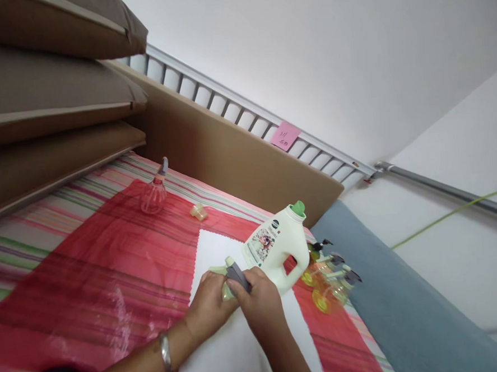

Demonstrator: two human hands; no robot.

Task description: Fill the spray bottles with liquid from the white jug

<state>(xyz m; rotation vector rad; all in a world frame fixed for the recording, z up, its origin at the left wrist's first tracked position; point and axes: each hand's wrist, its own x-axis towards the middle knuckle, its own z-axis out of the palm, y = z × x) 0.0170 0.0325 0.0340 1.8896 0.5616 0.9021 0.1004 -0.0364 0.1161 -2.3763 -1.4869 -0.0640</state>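
My left hand, with a silver bangle at the wrist, is closed around a small clear greenish bottle. My right hand grips the grey spray head at its top; I cannot tell whether the head is screwed on. Most of the bottle is hidden by my fingers. Just beyond my hands, a large pale green detergent jug with a green spout stands on a white scalloped sheet. A clear spray bottle with a grey top stands farther off to the left.
Several pump and spray bottles with yellowish liquid stand right of the jug. A translucent cap lies near the back. Red see-through cloth covers striped bedding. Brown cushions, a headboard and a radiator border the area.
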